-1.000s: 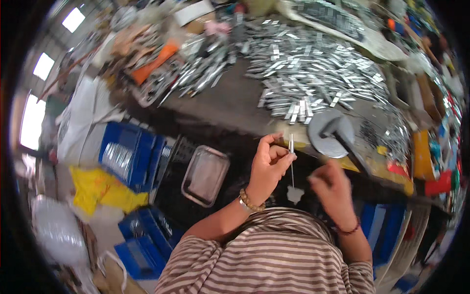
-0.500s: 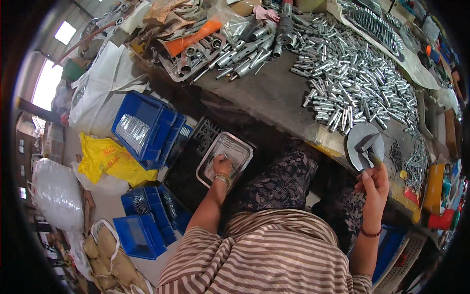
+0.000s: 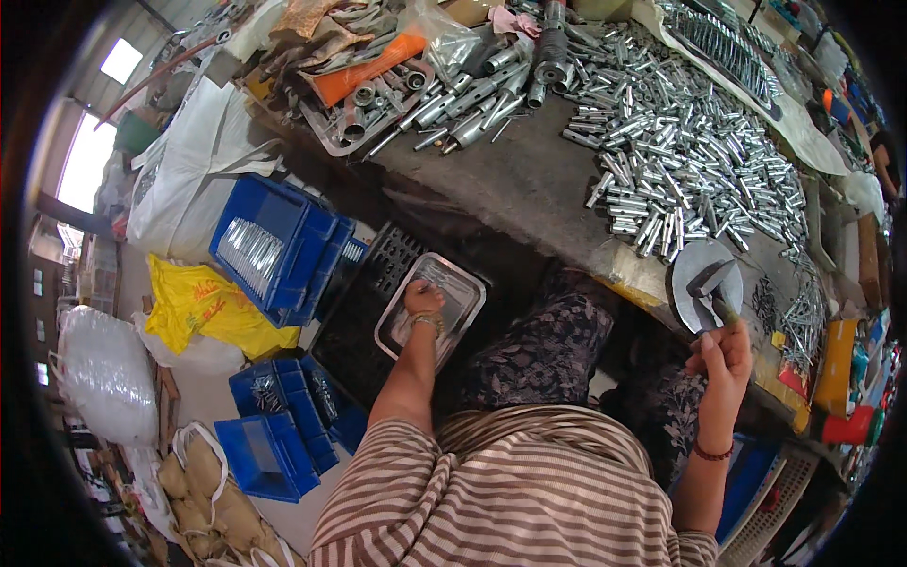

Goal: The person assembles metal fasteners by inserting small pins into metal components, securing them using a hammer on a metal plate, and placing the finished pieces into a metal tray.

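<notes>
worn workbench (image 3: 496,189), metal tubes (image 3: 685,156), tray (image 3: 453,319), blue bins (image 3: 299,236)

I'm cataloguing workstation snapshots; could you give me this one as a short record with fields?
Left hand: inside a metal tray; whether it holds anything is unclear
Right hand: holding a hammer by its handle, over a round grey plate
Under the tray: black crate
On the bench: pile of silver metal tubes
Left side: blue bins, yellow bag
</notes>
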`<state>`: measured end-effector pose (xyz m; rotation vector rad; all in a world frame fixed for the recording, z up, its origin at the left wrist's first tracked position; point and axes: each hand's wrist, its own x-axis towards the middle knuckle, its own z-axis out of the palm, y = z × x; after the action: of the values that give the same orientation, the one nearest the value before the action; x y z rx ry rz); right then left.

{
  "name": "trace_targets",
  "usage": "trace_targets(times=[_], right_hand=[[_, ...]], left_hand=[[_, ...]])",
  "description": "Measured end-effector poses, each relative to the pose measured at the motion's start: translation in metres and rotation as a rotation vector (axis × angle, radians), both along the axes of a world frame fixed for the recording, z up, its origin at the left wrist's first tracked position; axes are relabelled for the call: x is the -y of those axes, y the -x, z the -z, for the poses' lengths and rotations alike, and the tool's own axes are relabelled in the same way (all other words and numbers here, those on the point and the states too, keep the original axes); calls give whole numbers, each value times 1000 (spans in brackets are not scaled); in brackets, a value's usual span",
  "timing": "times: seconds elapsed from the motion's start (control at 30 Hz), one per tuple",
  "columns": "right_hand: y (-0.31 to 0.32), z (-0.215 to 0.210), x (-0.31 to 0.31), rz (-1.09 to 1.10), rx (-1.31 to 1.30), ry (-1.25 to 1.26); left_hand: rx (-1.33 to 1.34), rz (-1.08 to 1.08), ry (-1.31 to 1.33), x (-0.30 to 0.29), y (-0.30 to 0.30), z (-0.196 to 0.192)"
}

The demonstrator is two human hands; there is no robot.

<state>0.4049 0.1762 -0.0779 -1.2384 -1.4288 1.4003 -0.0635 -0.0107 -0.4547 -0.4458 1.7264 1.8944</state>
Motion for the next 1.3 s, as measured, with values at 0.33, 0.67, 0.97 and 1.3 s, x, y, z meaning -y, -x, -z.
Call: trace_targets(times=[0.33, 0.67, 0.97, 1.3], right_hand=[[5, 12, 3, -70, -87, 95], [3, 13, 13, -76, -52, -94], [-40, -23, 16, 33, 200, -500], [-125, -31, -75, 305, 1170, -847]], left_hand=[[-316, 223, -240, 12, -9, -91], [-1294, 887, -150, -154, -194, -380], [-1085, 916, -95, -186, -192, -358], [-907, 1248, -344, -163, -210, -384]])
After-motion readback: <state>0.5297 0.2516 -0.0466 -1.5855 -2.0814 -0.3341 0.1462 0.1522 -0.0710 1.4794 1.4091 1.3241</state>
